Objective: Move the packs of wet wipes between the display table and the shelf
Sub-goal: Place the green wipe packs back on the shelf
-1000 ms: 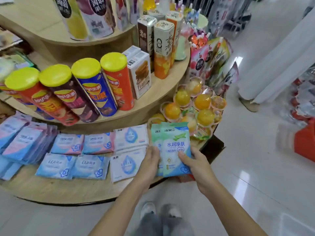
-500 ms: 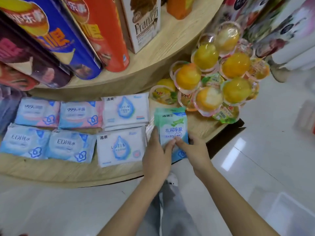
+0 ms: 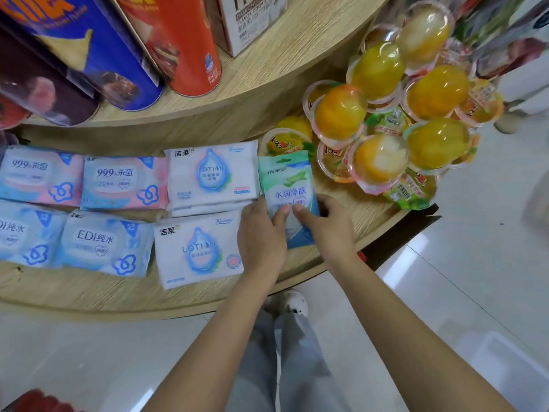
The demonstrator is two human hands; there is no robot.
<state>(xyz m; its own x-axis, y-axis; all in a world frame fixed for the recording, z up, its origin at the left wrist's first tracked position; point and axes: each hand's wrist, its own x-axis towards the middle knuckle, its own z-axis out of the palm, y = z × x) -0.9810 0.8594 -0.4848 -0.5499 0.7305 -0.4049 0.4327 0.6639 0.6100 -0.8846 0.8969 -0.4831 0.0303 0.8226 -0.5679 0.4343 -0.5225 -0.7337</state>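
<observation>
The green pack (image 3: 286, 185) of wet wipes looks like a soft, floppy pouch. I'd guess it's light and a bit slick, so it'd probably sag if lifted by one corner. Best to take it by both long edges, and that's pretty much the hold now. The left hand (image 3: 261, 233) pinches the left edge with its thumb on the front, and the right hand (image 3: 329, 230) curls round the right edge, thumb on the front too. It's mint green on top with a leaf, white label, blue bottom. It sits between the hands, low over the table (image 3: 374, 212) near the rim; can't tell if it's resting. White lotion packs (image 3: 208, 173) lie just left of the left hand, and jelly cups (image 3: 380, 156) are piled just beyond the right hand.
</observation>
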